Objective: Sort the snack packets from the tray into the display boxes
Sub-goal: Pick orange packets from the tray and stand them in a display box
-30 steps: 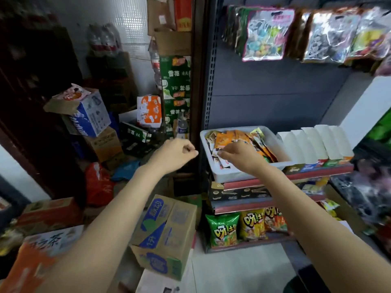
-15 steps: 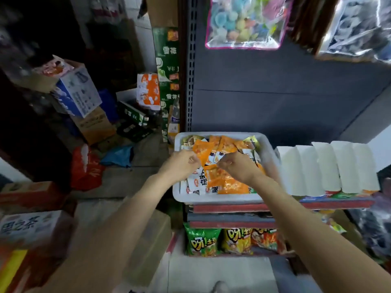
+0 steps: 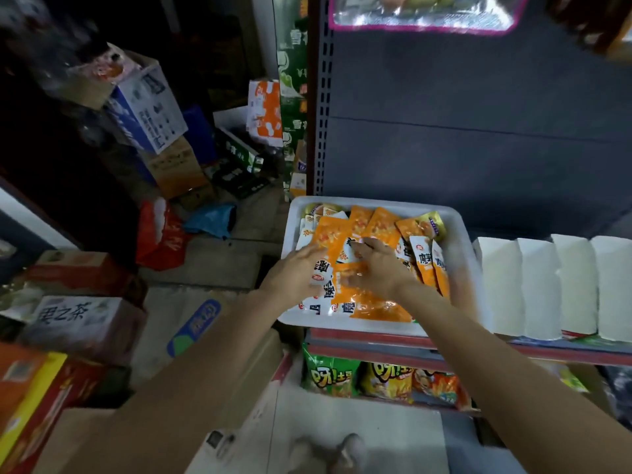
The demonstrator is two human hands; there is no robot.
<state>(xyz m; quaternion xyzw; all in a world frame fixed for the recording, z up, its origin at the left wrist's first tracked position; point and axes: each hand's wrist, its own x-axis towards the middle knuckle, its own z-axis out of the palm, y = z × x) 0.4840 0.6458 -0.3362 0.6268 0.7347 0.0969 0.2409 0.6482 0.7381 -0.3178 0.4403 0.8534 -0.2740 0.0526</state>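
Both in the white tray [image 3: 458, 230] on the shelf, among orange snack packets [image 3: 376, 227]; left hand [image 3: 301, 271] spread flat on the pile, right hand [image 3: 376, 268] seemingly pinching one; likely picking; next, carrying to the white display boxes [image 3: 540, 285] just beside.

Dim shop light, darkest at upper left. Motion blur smears the hanging bag [image 3: 424, 15] and edges. Wide-angle bending throughout.
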